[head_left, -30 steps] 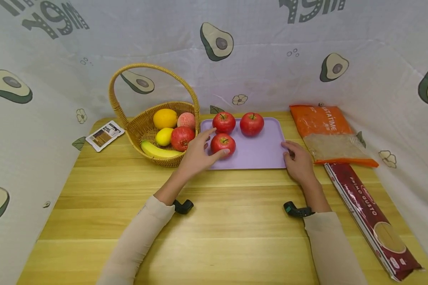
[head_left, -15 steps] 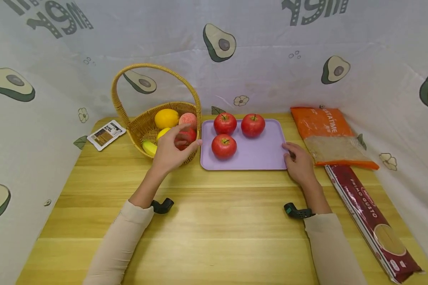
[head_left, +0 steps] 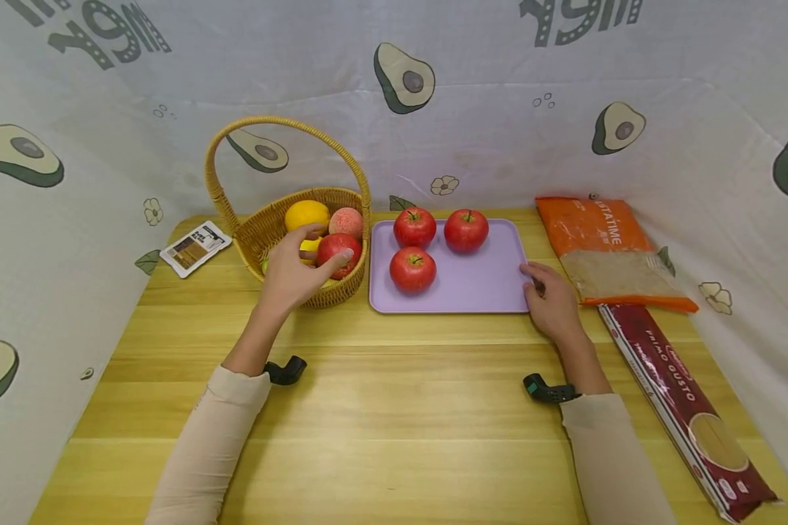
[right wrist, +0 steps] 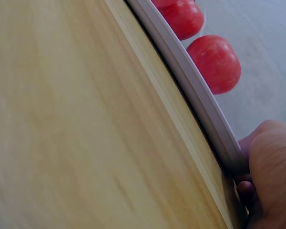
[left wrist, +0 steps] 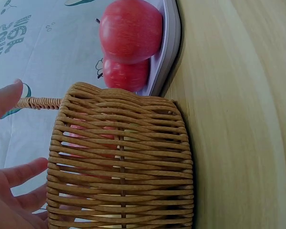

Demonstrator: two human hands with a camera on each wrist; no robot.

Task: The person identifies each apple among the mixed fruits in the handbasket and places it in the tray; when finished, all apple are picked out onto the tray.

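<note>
My left hand hovers over the front of a wicker basket, thumb and fingers spread beside a red round fruit. In the left wrist view the fingers stand apart near the woven wall, holding nothing. Also in the basket are a yellow-orange fruit, a peach and a lemon; a banana is mostly hidden by the hand. Three red apples sit on a lilac tray. My right hand pinches the tray's right edge.
An orange bag lies right of the tray, with a long dark-red spaghetti pack in front of it. A small white packet lies left of the basket. The basket's tall handle arches above the fruit.
My left hand has moved left, from the front apple on the tray to above the basket. The apples stay on the tray. The right hand keeps its place at the tray edge.
</note>
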